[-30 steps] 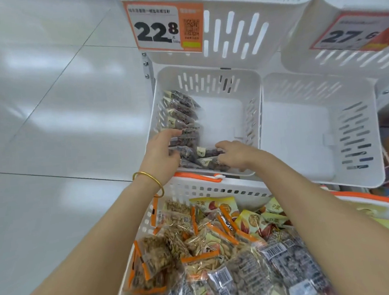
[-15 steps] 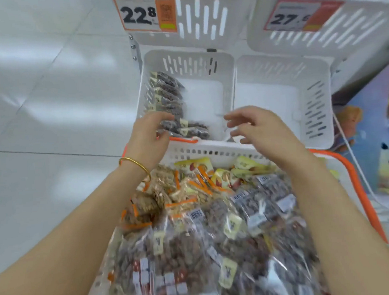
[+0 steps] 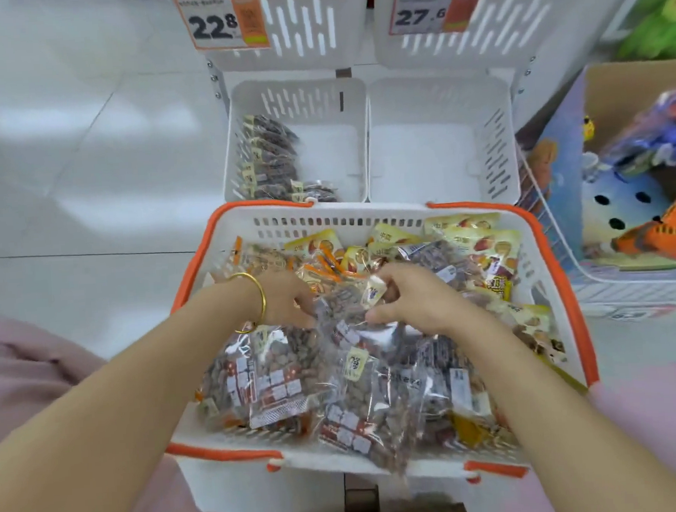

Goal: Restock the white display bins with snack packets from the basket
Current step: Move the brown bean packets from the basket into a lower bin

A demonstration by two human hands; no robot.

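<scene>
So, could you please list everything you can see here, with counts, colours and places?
basket: one, white with orange rim, centre.
snack packets: many, clear or yellow, in basket.
left lower bin: one, white, behind basket.
dark packets: several, along its left wall.
right lower bin: one, white, beside it.
upper bins: two, white, top.
price tags: two, orange and white, on upper bins.
cardboard box: one, brown, right, holding toys.
bangle: one, gold, left wrist.
left hand: at clear packet's edge, fingers hidden.
right hand: pinches clear packet.
</scene>
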